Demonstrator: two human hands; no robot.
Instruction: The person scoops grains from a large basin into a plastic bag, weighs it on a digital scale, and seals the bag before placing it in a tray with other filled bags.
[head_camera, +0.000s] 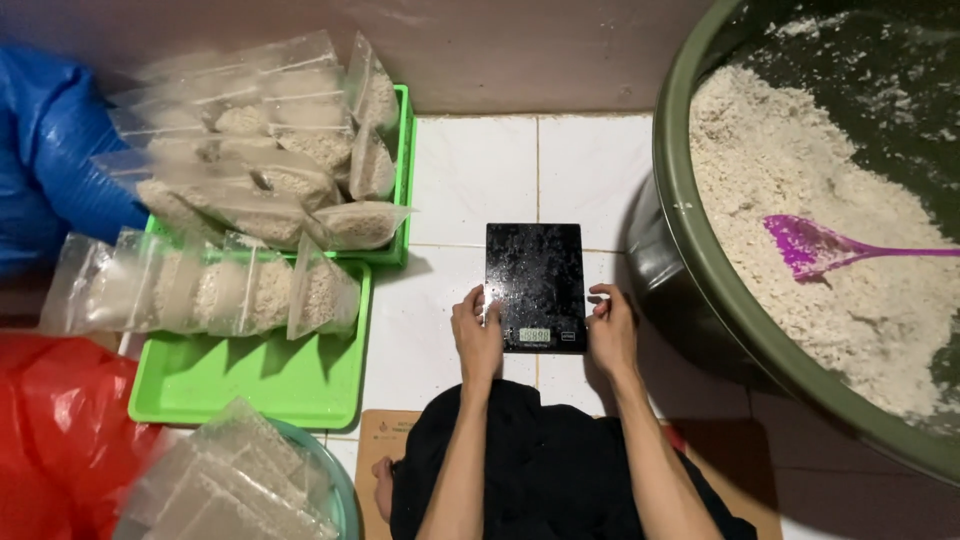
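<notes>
Scale (535, 285): black, flat, rectangular, on the white tile floor (470, 180), long axis running away from the person, display end nearest the body. Both hands sit at that near end. Left hand (477, 335) on the near-left corner, fingers curled against the left edge, thumb on top by the display. Right hand (610, 330) on the near-right corner, fingers against the right edge. So the scale lies between the two hands, touching both; neither is nearer, the hold is symmetric. Hands are half closed around the edges, pinching the sides rather than wrapped under; can't tell if it's lifted off the tile or just being steadied. Most of the scale's length extends forward past the fingertips, unsupported by the hands. Platform top is bare, speckled with crumbs or dust.

Around it: two green trays (250, 385) left of the scale, near one just beside the left hand, far one behind it, both carrying clear bags (300, 300) filled with pale granular stuff. More clear bags stacked in a round basin at bottom left. Big green tub (700, 250) right of the scale, close to the right hand, holding a heap of the same pale material (800, 200) with a purple scoop (810, 245) lying on it, handle pointing right. Blue sack far left, red plastic bottom left. Person's dark clothing at bottom centre.
</notes>
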